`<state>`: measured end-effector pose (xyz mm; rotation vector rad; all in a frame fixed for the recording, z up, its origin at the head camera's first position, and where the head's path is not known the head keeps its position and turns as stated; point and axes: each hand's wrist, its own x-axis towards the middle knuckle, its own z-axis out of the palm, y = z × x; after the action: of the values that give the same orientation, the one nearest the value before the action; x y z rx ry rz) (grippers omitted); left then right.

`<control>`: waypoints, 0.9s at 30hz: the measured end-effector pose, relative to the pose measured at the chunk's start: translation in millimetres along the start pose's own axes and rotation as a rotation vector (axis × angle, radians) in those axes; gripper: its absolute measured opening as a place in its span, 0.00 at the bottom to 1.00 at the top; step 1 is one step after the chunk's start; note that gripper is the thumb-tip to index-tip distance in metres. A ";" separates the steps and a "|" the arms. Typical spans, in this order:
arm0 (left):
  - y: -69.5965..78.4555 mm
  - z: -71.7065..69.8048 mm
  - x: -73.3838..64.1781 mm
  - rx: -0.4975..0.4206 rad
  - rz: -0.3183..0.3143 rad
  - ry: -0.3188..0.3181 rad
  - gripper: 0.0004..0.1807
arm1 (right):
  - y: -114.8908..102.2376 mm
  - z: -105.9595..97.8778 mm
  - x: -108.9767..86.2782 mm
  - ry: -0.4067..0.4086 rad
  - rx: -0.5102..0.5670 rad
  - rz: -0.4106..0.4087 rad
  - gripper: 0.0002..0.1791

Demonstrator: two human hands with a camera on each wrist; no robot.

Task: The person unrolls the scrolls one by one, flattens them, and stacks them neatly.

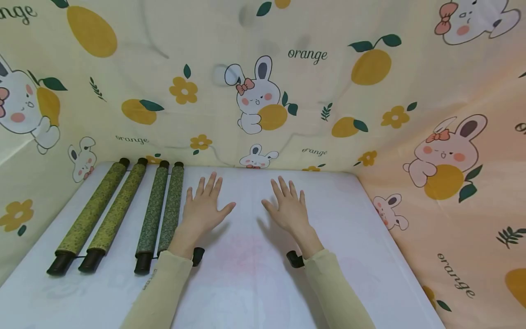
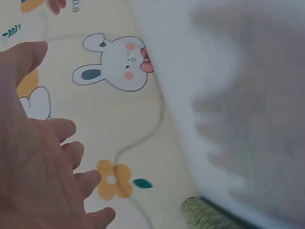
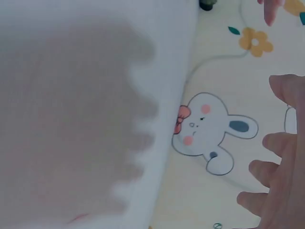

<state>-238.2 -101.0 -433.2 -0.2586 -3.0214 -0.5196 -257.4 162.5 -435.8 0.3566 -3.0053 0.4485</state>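
Note:
In the head view my left hand [image 1: 203,208] is held over the white table with its fingers spread and nothing in it. Just to its left lie two green patterned scrolls [image 1: 152,212] with black end knobs; the left forearm overlaps the lower end of the nearer one. Farther left are two yellow-green scrolls [image 1: 93,208], lying side by side. My right hand [image 1: 289,208], also spread and holding nothing, is over the middle of the table. In the left wrist view one scroll end [image 2: 205,214] shows at the bottom, past the left hand's fingers.
The white table [image 1: 255,283] ends at the back against a cream cloth [image 1: 213,119] printed with rabbits and oranges. The cloth also rises along the left and right sides. A small black device [image 1: 198,257] sits at the left wrist, another black device [image 1: 294,259] at the right.

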 end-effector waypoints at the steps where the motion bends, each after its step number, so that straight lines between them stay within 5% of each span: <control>1: -1.1 -3.4 -1.3 -0.004 0.003 0.000 0.51 | -1.6 -0.8 -0.4 0.006 0.006 -0.007 0.43; 12: -28.7 -40.7 -16.9 0.008 0.044 0.024 0.51 | -23.7 -6.1 3.4 0.062 0.091 -0.076 0.44; 20: -68.2 -72.6 -33.3 0.001 0.050 0.071 0.52 | -53.1 1.0 13.2 0.086 0.198 -0.159 0.43; 27: -108.3 -78.7 -43.9 -0.049 0.014 0.040 0.52 | -86.8 16.9 18.9 0.052 0.257 -0.230 0.41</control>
<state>-211.3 -234.9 -398.5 -0.2689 -2.9689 -0.5913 -255.6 72.6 -425.6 0.6879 -2.8123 0.8071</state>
